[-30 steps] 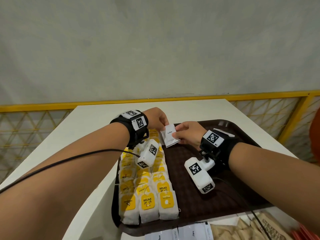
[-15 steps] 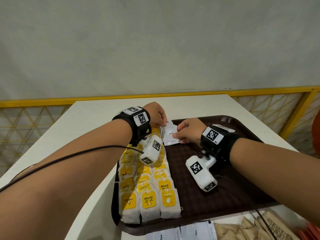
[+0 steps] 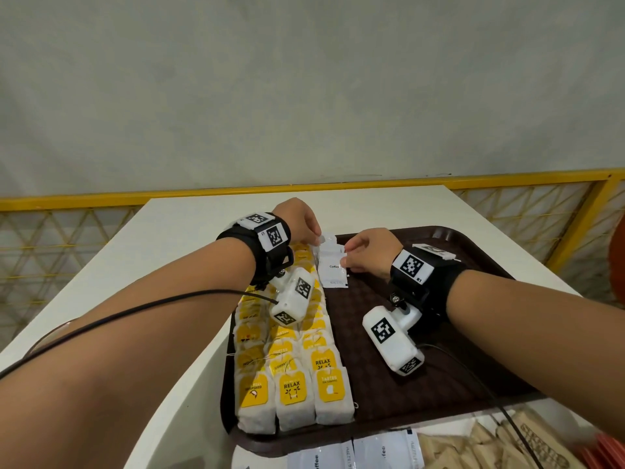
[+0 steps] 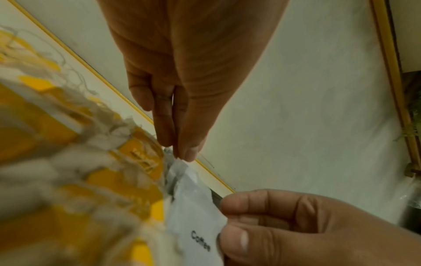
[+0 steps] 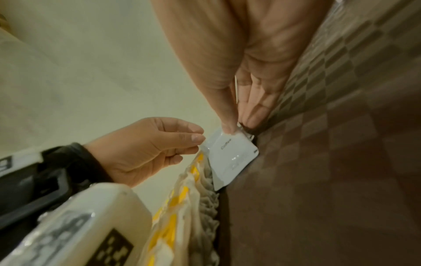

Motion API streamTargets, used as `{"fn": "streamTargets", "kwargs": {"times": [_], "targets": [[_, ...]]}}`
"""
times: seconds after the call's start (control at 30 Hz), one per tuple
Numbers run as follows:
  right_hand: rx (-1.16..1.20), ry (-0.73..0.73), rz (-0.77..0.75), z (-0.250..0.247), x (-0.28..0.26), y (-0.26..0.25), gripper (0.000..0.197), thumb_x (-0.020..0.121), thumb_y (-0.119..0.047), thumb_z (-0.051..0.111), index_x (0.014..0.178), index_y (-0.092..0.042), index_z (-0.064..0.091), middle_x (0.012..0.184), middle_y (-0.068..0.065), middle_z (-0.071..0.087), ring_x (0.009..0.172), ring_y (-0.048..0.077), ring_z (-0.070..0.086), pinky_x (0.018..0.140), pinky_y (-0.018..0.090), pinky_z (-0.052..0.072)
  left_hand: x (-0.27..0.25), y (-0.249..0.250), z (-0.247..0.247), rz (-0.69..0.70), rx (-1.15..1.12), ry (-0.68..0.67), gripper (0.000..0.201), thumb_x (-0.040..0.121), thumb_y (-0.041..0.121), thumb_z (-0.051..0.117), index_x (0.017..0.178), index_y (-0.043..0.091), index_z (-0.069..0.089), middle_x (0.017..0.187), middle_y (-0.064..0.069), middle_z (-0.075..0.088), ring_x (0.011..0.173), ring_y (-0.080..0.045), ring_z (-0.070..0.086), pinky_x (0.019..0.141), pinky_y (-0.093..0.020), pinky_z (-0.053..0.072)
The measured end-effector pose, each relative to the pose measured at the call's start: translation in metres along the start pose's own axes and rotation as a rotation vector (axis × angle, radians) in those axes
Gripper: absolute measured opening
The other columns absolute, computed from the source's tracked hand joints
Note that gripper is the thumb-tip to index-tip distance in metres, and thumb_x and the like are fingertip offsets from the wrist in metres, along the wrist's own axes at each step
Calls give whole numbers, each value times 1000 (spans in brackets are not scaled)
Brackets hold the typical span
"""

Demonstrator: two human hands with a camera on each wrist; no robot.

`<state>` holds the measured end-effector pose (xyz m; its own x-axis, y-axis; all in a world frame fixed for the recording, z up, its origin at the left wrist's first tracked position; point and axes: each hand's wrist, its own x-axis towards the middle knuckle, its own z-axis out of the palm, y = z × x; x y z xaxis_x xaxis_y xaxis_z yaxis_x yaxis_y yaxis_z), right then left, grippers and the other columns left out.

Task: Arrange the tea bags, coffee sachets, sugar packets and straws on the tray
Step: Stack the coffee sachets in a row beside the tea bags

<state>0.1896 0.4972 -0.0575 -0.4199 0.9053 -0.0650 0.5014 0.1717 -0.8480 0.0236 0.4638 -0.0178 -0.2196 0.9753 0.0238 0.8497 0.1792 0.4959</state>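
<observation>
A white coffee sachet [image 3: 333, 265] stands tilted at the far end of the brown tray [image 3: 473, 377], its lower end against the tray floor beside the tea bags [image 3: 292, 367]. The tea bags, white with yellow tags, fill three rows along the tray's left side. My left hand [image 3: 316, 233] pinches the sachet's top corner. My right hand [image 3: 345, 257] pinches its right edge. In the left wrist view my left hand [image 4: 184, 154] meets the sachet [image 4: 193, 207] from above. In the right wrist view my right hand [image 5: 232, 129] has its thumb pressed on the sachet [image 5: 232, 154].
More coffee sachets [image 3: 355, 451] and brown sugar packets [image 3: 490, 448] lie on the white table [image 3: 189, 252] just in front of the tray. Something red [image 3: 608, 451] shows at the bottom right corner. A yellow railing [image 3: 101, 198] runs behind the table.
The coffee sachet has come down from the air until its lower end meets the tray beside the tea bags. Both hands have kept their hold on it.
</observation>
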Motion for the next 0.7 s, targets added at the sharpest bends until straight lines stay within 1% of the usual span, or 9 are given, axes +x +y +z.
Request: {"fn": "streamTargets", "kwargs": {"times": [0.1, 0.17, 0.23, 0.33, 0.4, 0.5, 0.53, 0.6, 0.7], "targets": [[-36, 31, -26, 0, 1, -1, 19, 72, -4, 79, 81, -15, 66, 90, 12, 70, 88, 28, 69, 86, 41, 56, -1, 0, 2, -21, -63, -2, 4, 81, 12, 70, 81, 9, 73, 87, -7, 73, 68, -12, 64, 80, -28, 55], [-56, 41, -39, 0, 3, -1, 20, 71, -5, 80, 82, -16, 67, 95, 11, 71, 91, 25, 68, 88, 39, 55, -1, 1, 2, -40, -101, -9, 4, 82, 12, 70, 80, 9, 72, 85, -8, 74, 67, -12, 66, 81, -27, 56], [-71, 42, -49, 0, 3, -1, 21, 71, -6, 81, 86, -15, 68, 96, 9, 72, 92, 22, 68, 89, 36, 54, -1, 3, 2, -42, -95, -7, 5, 81, 14, 72, 81, 9, 72, 85, -7, 73, 73, -14, 67, 82, -27, 56], [-83, 37, -62, -2, 2, -2, 26, 70, -8, 82, 93, -12, 68, 98, 7, 72, 92, 19, 68, 89, 33, 54, 1, 5, 2, -22, -4, 36, 7, 80, 13, 73, 87, 13, 73, 95, -3, 71, 88, -16, 64, 82, -27, 51], [-96, 8, -72, -4, 0, -1, 36, 68, -13, 84, 100, -11, 67, 102, 5, 70, 94, 19, 66, 90, 32, 53, 4, 4, 1, -34, 20, 45, 11, 80, 11, 72, 90, 15, 74, 98, -2, 70, 93, -16, 63, 81, -26, 49], [-227, -94, -70, -8, -2, 0, 53, 64, -21, 87, 110, -16, 62, 106, 1, 62, 100, 18, 61, 87, 27, 48, 5, 3, -3, -57, 30, 28, 9, 81, 14, 72, 90, 15, 74, 99, -2, 71, 94, -17, 63, 80, -27, 49], [-259, -110, -68, -8, -3, 0, 56, 63, -22, 88, 111, -16, 61, 104, 0, 60, 99, 17, 59, 83, 25, 46, 5, 3, -4, -60, 22, 18, 9, 81, 17, 71, 89, 14, 74, 98, -2, 71, 93, -17, 62, 79, -27, 49], [-268, -98, -68, -9, -2, 0, 56, 62, -20, 88, 110, -14, 60, 94, -1, 58, 89, 16, 59, 74, 23, 44, 3, 5, -4, -61, 24, -21, 14, 83, 24, 71, 91, 13, 74, 94, 0, 69, 90, -15, 60, 76, -27, 46], [-215, -53, -72, -9, -1, -2, 48, 64, -13, 87, 105, -11, 62, 88, -1, 63, 80, 15, 60, 72, 23, 47, 1, 7, -1, -48, 101, -90, 19, 81, 27, 73, 93, 12, 75, 93, -1, 69, 89, -15, 60, 76, -27, 46]]}}
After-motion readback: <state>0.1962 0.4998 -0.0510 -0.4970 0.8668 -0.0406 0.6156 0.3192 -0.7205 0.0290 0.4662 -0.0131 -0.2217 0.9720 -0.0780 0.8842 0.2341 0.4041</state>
